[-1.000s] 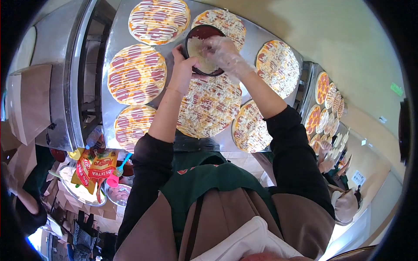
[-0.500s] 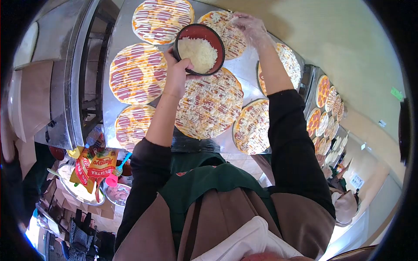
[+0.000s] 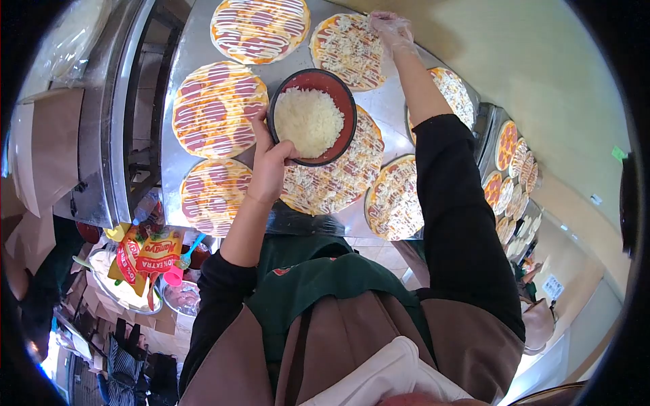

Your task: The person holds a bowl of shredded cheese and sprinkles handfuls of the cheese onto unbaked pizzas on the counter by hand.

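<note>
My left hand (image 3: 269, 162) grips a bowl (image 3: 349, 128), black outside and red inside, with its thumb over the near rim. Grated cheese (image 3: 308, 122) fills much of it. The bowl is held above the table and hides part of a large pizza (image 3: 332, 189) topped with shreds. My right hand (image 3: 394, 32), in a clear plastic glove, is over the far right edge of another pizza (image 3: 349, 54), which carries scattered shreds. Its fingers look bunched together; what they hold, if anything, is hidden.
Pizzas with white sauce stripes (image 3: 220, 108) lie along the left of the metal table (image 3: 399, 128). Shred-topped pizzas (image 3: 396, 196) are on the right, and more pizzas (image 3: 506, 145) sit on a farther surface. Red and yellow packets (image 3: 159, 250) and bowls stand below left.
The bowl and my left hand have moved nearer to me and slightly right, covering more of the large pizza. My right hand has shifted slightly up, its fingers drawn closer together.
</note>
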Demonstrator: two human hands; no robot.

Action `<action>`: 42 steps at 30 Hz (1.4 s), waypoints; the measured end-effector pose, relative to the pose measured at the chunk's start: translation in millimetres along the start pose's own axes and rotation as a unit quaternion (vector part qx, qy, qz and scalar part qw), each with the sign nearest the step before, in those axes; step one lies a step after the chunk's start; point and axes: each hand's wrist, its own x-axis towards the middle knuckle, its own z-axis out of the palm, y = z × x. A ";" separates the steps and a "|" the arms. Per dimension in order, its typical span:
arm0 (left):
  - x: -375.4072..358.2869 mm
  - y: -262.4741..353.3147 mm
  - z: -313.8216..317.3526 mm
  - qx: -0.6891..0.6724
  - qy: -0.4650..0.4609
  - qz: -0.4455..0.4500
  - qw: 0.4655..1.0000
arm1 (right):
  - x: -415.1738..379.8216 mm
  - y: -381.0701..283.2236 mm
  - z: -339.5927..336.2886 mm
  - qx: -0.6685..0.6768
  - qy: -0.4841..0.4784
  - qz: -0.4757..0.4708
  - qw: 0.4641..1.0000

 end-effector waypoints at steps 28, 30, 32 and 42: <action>-14.8 -3.6 -29.3 -0.005 0.012 0.032 0.999 | -35.0 -18.8 -22.3 0.235 -0.048 -0.094 0.966; -9.1 -7.8 -32.2 0.002 0.018 0.059 0.998 | -69.2 -49.9 -50.0 -0.316 0.008 -0.360 0.878; 0.3 -15.1 -38.8 0.006 0.009 0.059 0.998 | -99.8 -85.5 -58.3 0.076 -0.059 -0.155 0.983; -3.6 -13.3 -17.7 -0.022 -0.027 0.040 0.999 | -253.0 -135.8 -44.8 0.097 -0.248 -0.062 0.962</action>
